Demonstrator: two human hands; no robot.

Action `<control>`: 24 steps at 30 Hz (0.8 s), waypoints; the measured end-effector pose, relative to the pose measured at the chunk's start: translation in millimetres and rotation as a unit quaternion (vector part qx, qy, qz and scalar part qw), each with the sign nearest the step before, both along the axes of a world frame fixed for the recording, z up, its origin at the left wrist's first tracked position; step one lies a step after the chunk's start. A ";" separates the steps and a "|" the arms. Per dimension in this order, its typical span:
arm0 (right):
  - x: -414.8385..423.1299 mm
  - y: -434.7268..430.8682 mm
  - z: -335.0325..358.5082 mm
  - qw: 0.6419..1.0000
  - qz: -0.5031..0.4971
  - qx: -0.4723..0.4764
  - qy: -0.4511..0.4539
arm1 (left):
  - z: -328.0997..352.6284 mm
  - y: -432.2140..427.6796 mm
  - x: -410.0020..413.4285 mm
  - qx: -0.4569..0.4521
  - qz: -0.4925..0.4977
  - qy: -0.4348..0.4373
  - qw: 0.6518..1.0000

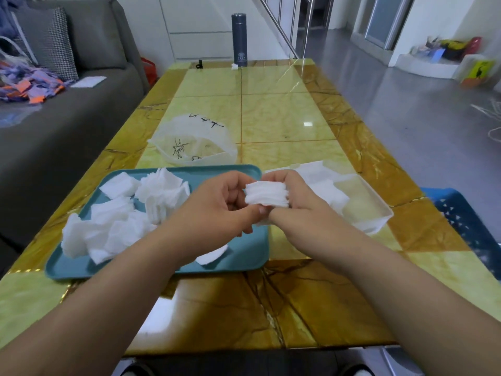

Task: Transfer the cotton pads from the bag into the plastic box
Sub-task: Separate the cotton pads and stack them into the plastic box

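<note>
Left hand (225, 202): mine, curled around the near-left end of a squared stack of cotton pads (267, 196), thumb beneath, fingers folded behind.
Right hand (295, 202): mine, gripping the same stack from the other end, so it is held between both hands, above the gap between tray and box.
Teal tray (244, 256): near-left on the table, bearing loose cotton pads (122, 218) in several untidy heaps, plus one pad partly hidden under my left wrist.
Plastic box (376, 213): clear, rectangular, just right of the tray, lidless; some white pads already lie in its left half, the right half shows bare floor.
Bag (192, 142): translucent, with black markings, slumped open just behind the tray.
Table (284, 120): glossy yellow-and-amber tiled top.
Flask (239, 39): dark, upright, at the far edge.
Sofa (67, 118): grey, along the left side.
</note>
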State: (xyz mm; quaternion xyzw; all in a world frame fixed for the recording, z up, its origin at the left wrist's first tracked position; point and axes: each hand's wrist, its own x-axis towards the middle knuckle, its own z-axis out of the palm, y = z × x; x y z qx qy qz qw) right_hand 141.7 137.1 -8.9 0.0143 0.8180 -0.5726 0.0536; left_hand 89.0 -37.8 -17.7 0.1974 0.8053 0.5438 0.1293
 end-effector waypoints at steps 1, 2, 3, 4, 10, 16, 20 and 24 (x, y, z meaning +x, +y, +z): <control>1.7 6.0 0.6 1.000 -0.019 0.011 0.015 | -0.4 7.9 0.3 -0.001 0.004 0.003 1.000; 3.3 13.8 1.4 0.998 -0.047 0.021 0.031 | -0.2 16.5 0.1 0.002 0.009 0.003 1.000; 3.6 21.2 2.3 0.996 -0.073 0.022 0.043 | 0.6 22.5 -0.5 0.011 0.014 -0.002 1.000; 4.5 32.2 2.9 0.994 -0.094 0.008 0.047 | 1.6 31.8 -0.6 0.021 0.016 -0.008 1.000; 6.0 85.4 5.3 0.976 -0.179 -0.121 0.040 | 1.8 85.4 0.2 0.013 0.059 0.020 0.998; -0.7 130.4 -6.8 0.939 -0.326 0.075 0.075 | -19.4 112.9 -5.5 -0.237 0.022 0.142 0.961; -9.7 130.0 -17.6 0.925 -0.303 0.229 0.014 | -25.3 112.4 -1.1 -0.235 0.019 0.134 0.962; -18.4 113.4 -19.2 0.893 -0.281 0.352 -0.018 | -26.8 104.5 1.9 -0.235 0.003 0.155 0.959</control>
